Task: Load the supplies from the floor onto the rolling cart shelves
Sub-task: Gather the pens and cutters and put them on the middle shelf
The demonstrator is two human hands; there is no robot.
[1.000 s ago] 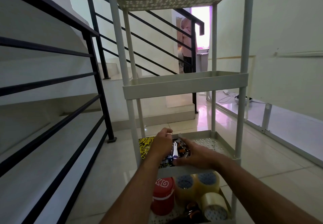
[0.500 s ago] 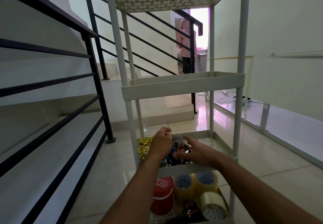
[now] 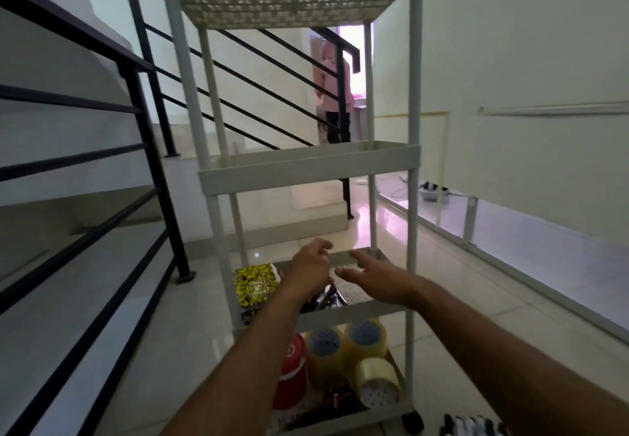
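Pale grey plastic forms the rolling cart (image 3: 308, 177), which has 4 tiers on slim posts. Each tray has a perforated base and a raised rim, and we judge that the rim keeps loose goods from sliding off when the cart rolls.

Both hands hover over the 3rd tier from the top. The left hand (image 3: 311, 267) has its fingers loosely bent, and we see nothing held in them. The right hand (image 3: 371, 274) is spread flat and empty. We read this as the moment just after goods are set down.

On that tier a flat patterned box (image 3: 257, 280), yellow and black, lies at the left. A dark packet (image 3: 326, 297), glossy and crinkled, lies beside it under the left wrist.

The lowest tier carries 3 rolls of tape (image 3: 325, 350), clear and amber-tinted on round cores. They are packed touching one another next to a smooth red canister (image 3: 292, 371). We judge that the heavier round goods sit low so the cart stays steady.

The upper 2 tiers show no goods from this angle.

A black-and-white striped item (image 3: 473, 425) lies on the glossy tiled floor (image 3: 442, 299) near a wheel (image 3: 413, 422). We judge it is yet to be loaded.

Black metal stair railing (image 3: 146, 129) stands to the left of the cart.
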